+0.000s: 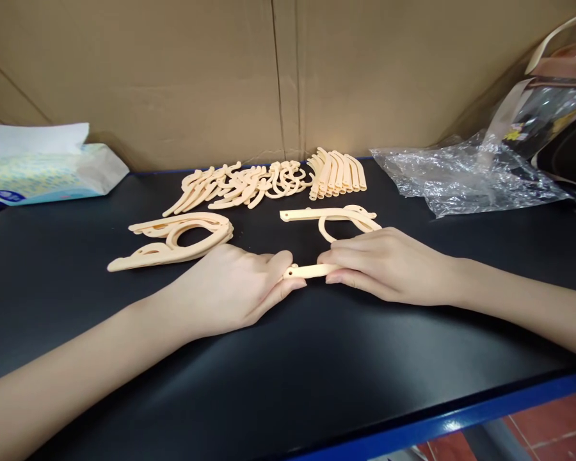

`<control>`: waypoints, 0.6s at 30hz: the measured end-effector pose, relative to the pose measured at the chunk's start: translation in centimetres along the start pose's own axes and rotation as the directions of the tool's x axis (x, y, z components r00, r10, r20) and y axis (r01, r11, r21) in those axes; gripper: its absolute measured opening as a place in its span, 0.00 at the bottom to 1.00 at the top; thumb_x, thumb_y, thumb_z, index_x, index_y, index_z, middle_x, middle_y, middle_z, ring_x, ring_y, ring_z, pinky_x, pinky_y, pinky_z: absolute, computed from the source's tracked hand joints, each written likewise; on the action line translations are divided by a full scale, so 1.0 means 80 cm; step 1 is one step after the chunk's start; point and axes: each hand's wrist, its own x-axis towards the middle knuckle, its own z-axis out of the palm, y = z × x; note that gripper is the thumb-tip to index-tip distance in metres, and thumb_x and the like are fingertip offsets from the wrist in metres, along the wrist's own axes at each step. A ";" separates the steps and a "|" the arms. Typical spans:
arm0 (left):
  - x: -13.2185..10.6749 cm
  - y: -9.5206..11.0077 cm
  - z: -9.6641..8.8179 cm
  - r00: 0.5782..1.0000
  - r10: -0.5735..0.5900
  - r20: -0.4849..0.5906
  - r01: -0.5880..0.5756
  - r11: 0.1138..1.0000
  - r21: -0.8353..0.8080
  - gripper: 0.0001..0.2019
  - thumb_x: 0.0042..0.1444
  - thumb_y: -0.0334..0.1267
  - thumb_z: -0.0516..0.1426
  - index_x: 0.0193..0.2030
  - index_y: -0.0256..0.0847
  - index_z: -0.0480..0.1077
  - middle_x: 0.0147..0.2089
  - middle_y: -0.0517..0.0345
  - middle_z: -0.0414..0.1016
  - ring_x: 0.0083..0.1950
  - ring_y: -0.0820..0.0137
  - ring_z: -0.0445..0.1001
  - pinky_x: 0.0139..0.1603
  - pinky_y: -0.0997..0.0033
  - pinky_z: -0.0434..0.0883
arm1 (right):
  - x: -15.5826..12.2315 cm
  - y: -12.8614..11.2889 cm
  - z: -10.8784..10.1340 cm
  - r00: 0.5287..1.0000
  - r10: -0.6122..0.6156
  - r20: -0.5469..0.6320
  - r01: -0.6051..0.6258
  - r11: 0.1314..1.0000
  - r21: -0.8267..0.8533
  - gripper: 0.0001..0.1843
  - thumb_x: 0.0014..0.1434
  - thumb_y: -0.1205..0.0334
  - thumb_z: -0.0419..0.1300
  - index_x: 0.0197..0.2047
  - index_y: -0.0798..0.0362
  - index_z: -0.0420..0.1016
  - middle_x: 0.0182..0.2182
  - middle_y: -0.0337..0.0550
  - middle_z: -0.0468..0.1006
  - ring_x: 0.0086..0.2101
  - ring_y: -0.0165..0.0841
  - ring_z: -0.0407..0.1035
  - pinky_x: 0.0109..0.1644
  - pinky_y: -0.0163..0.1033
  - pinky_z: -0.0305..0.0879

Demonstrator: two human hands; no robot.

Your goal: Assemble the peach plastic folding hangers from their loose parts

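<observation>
Left hand (247, 282) closed on slim cream plastic bar (310, 271); right hand (388, 266) closed on its other end; black tabletop (317, 371) beneath.

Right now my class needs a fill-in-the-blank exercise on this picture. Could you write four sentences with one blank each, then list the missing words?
1. On the cream plastic hanger part held between the left hand and the right hand, the dark hole is nearer the ____ hand.
2. The crumpled clear plastic bag lies on the picture's ____ side.
3. The front edge of the black tabletop is coloured ____.
4. The sheet sticking out of the tissue pack is coloured ____.

Missing words: left; right; blue; white.
</observation>
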 end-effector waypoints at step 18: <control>0.003 0.011 -0.010 0.992 0.093 -0.091 -0.072 0.976 0.207 0.20 0.71 0.40 0.40 0.28 0.40 0.59 0.21 0.63 0.67 0.18 0.71 0.70 0.20 0.69 0.54 | -0.002 -0.006 -0.004 0.999 -0.041 -0.028 0.042 0.999 0.022 0.16 0.72 0.58 0.47 0.45 0.54 0.74 0.31 0.37 0.78 0.27 0.26 0.67 0.30 0.33 0.58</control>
